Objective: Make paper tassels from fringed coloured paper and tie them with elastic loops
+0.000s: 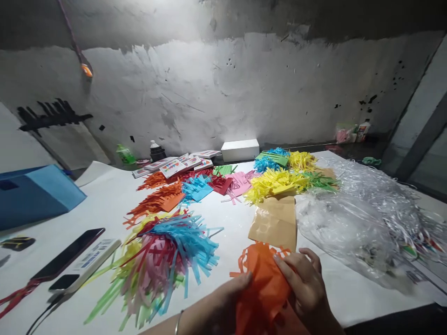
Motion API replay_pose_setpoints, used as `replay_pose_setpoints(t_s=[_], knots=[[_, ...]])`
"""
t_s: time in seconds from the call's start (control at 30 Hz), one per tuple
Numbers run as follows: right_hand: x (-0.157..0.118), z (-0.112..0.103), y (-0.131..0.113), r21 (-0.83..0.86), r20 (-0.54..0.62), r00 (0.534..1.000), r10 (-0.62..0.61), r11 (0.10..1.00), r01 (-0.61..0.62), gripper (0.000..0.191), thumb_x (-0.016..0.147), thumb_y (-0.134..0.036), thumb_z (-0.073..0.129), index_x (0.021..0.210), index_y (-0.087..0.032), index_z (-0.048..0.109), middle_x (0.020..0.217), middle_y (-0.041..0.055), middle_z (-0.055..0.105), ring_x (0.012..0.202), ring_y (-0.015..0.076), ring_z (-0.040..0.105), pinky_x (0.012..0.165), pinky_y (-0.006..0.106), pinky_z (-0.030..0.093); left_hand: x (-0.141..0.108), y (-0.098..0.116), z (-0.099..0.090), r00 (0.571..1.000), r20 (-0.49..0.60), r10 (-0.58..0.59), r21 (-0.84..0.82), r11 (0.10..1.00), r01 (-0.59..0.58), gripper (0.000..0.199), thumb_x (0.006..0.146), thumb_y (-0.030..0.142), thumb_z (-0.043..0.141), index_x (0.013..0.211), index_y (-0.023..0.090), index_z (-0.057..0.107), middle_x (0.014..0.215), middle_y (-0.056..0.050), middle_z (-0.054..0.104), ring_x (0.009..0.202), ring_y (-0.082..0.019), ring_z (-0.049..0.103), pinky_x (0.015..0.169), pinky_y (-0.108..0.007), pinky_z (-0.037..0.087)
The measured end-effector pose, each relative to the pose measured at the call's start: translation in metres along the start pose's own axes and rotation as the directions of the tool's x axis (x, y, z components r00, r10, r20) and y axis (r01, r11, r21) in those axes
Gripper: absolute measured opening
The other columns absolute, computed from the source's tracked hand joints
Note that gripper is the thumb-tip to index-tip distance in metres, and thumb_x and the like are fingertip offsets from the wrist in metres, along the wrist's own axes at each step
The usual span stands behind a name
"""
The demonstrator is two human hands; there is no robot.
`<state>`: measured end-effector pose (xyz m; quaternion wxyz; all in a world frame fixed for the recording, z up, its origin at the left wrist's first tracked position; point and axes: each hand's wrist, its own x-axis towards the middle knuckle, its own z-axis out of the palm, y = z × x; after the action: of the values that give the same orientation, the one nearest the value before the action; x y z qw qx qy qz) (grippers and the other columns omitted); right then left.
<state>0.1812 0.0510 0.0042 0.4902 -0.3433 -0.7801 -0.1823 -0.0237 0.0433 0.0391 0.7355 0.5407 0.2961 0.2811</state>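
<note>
Orange tissue paper with a fringe of cut strips at its far end is between my two hands at the front of the table. My left hand is closed on its left side, thumb on top; the other fingers are hidden. From the right, my right hand grips the same paper, its fingers on the top face. Just beyond the paper lies a brown paper packet. To the left is a heap of fringed tissue in blue, pink, yellow and green.
Fringed bundles in orange, yellow and other colours lie farther back, near flat printed packs and a white box. Clear plastic bags spread at right. A phone, a power bank and a blue box are left.
</note>
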Motion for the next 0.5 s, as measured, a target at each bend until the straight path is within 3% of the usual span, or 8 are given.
replay_pose_setpoints(t_s=[0.07,0.17,0.23,0.3,0.37,0.43,0.5], knots=[[0.003,0.001,0.01,-0.021,0.067,0.998,0.017,1.0,-0.015,0.036,0.093,-0.006,0.042,0.12,-0.014,0.064,0.089,0.0067,0.068,0.083,0.0186,0.064,0.093,0.045,0.043,0.002,-0.01,0.011,0.991,0.087,-0.098,-0.254,0.96,0.117,0.057,0.075,0.065,0.066,0.106,0.017,0.072,0.083,-0.007,0.071,0.075,-0.019,0.068,0.075,-0.032,0.051],[0.011,-0.02,0.035,-0.14,0.126,0.99,0.063,0.989,-0.045,0.042,0.091,-0.001,0.036,0.116,-0.016,0.067,0.086,0.0058,0.066,0.081,0.0192,0.063,0.096,0.049,0.041,0.01,-0.012,0.021,0.968,0.183,-0.172,-0.568,0.785,0.247,0.047,0.065,0.03,0.085,0.107,0.015,0.07,0.067,0.001,0.066,0.056,-0.009,0.06,0.062,-0.021,0.045],[0.017,-0.046,0.052,-0.306,0.055,0.992,0.111,0.948,-0.089,0.043,0.091,-0.001,0.037,0.118,-0.017,0.067,0.092,0.0081,0.066,0.087,0.0215,0.063,0.098,0.052,0.041,0.014,-0.008,0.021,0.974,0.179,-0.141,-0.567,0.794,0.219,0.036,0.067,0.021,0.084,0.1,0.012,0.071,0.055,0.004,0.059,0.044,-0.007,0.052,0.056,-0.021,0.045],[0.02,-0.071,0.061,-0.461,-0.053,0.991,0.122,0.877,-0.132,0.036,0.093,-0.008,0.044,0.12,-0.017,0.066,0.101,0.0124,0.067,0.095,0.0264,0.062,0.098,0.054,0.043,0.014,-0.003,0.014,0.979,0.171,-0.111,-0.511,0.84,0.184,0.025,0.072,0.026,0.081,0.089,0.011,0.071,0.049,0.005,0.054,0.037,-0.007,0.046,0.052,-0.024,0.048],[0.017,-0.083,0.056,-0.514,-0.055,0.996,0.073,0.853,-0.091,0.035,0.095,-0.014,0.047,0.126,-0.016,0.064,0.107,0.0145,0.068,0.102,0.0294,0.062,0.099,0.055,0.045,0.008,0.0,0.0,0.984,0.121,-0.134,-0.436,0.883,0.174,0.026,0.072,0.033,0.08,0.081,0.012,0.068,0.046,0.006,0.051,0.034,-0.007,0.041,0.047,-0.024,0.047],[0.008,-0.075,0.039,-0.438,0.051,0.999,0.001,0.899,0.022,0.04,0.096,-0.01,0.043,0.131,-0.014,0.06,0.109,0.014,0.069,0.107,0.0275,0.063,0.102,0.052,0.046,-0.005,0.002,-0.021,0.984,0.016,-0.179,-0.34,0.924,0.174,0.031,0.07,0.041,0.081,0.073,0.015,0.064,0.043,0.007,0.047,0.032,-0.005,0.035,0.04,-0.021,0.04],[-0.005,-0.052,0.014,-0.288,0.165,0.985,-0.052,0.952,0.099,0.042,0.094,-0.002,0.039,0.128,-0.011,0.062,0.109,0.0126,0.072,0.11,0.0244,0.064,0.106,0.046,0.045,-0.023,0.005,-0.047,0.974,-0.099,-0.204,-0.264,0.949,0.172,0.037,0.07,0.044,0.081,0.065,0.016,0.058,0.042,0.008,0.046,0.032,-0.004,0.032,0.037,-0.018,0.034]])
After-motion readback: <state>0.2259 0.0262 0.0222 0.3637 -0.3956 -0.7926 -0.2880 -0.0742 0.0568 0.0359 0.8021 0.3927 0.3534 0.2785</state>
